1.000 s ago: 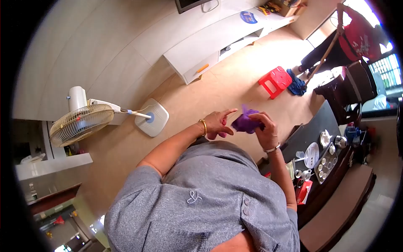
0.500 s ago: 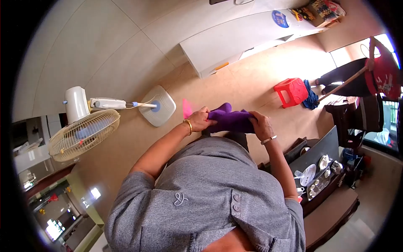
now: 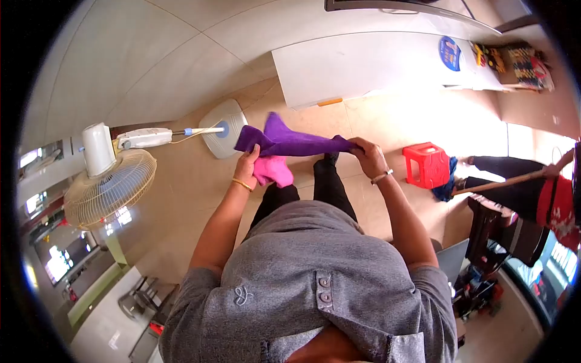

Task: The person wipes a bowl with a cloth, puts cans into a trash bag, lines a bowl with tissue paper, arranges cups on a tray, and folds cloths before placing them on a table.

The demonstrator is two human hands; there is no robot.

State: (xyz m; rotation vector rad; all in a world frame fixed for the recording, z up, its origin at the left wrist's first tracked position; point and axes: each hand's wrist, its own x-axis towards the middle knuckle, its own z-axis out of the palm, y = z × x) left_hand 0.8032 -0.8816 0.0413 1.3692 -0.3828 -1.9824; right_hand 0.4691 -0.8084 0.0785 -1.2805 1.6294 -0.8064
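Note:
A purple cloth is stretched out between my two hands, in front of my waist and above the floor. My left hand, with a gold bangle at the wrist, grips its left part near a loose folded end. From the same hand hangs a bunched pink cloth. My right hand, wearing a silver-coloured band, pinches the narrowed right end of the purple cloth. One flap of the purple cloth sticks up, slightly blurred, beyond my left hand.
A standing fan is at the left, its white base near the cloth. A long white cabinet lies ahead. Right of my hand stands a red stool; beyond it a person holds a mop.
My hands have moved apart, and the purple cloth, bunched before, is now pulled out long. The pink cloth now hangs in fuller view below my left hand. The view has shifted.

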